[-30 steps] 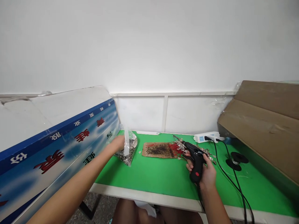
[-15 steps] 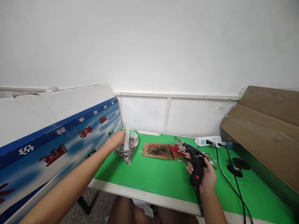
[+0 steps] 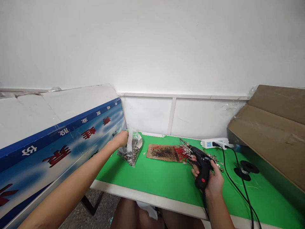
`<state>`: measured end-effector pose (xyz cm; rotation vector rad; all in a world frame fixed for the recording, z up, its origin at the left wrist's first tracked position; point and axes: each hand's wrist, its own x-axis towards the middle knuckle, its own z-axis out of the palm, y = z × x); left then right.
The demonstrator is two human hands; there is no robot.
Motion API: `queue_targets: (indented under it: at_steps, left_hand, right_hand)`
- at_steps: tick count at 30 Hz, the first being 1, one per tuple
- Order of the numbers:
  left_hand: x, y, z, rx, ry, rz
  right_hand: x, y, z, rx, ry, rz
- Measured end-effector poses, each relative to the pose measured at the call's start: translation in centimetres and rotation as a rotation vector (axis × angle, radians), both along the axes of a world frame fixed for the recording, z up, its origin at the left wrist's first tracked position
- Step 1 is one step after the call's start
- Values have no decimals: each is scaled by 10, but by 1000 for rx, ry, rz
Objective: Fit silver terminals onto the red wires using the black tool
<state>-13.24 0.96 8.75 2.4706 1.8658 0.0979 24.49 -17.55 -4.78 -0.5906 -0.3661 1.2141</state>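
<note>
My right hand (image 3: 215,179) is wrapped round the grip of a black soldering gun (image 3: 203,170); its thin metal tip points up and to the left. Over at the left, my left hand (image 3: 121,138) reaches to the mouth of a clear plastic bag (image 3: 137,137) full of small metal parts (image 3: 132,157). The bag hides those fingers, so I cannot see whether they grip anything. Between the hands lies a scorched brown board (image 3: 152,152). Red wires (image 3: 181,153) with small metal pieces on their ends are bunched at its right end, partly behind the gun.
A white power strip (image 3: 214,142) with black cords (image 3: 242,194) stands at the back right. Near it lies a black spool of solder wire (image 3: 246,170). Cardboard boxes flank the green tabletop (image 3: 143,181): a printed blue one (image 3: 76,136) on the left, a brown one (image 3: 274,127) on the right.
The whole view has shifted slightly. My left hand stays at the bag, and my right hand keeps hold of the soldering gun in nearly the same place.
</note>
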Motion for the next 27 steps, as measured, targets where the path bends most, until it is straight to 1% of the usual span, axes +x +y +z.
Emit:
queue_targets:
  at_steps: [3, 8, 13, 18, 23, 27]
  left_hand:
    - [0, -6, 6, -14, 22, 16]
    - [-4, -13, 14, -13, -6, 14]
    - [-12, -13, 14, -12, -59, -4]
    - [-17, -15, 12, -20, -62, -21]
    - [-23, -18, 13, 48, -74, -27]
    - [-34, -25, 21, 157, -142, 37]
  right_hand:
    - [-1, 0, 1, -2, -2, 7]
    - [-1, 0, 1, 0, -17, -2]
    - [0, 0, -1, -7, -19, -8]
    - [0, 0, -1, -17, -25, -23]
    - [0, 1, -2, 4, -16, -5]
    - [0, 2, -2, 3, 5, -2]
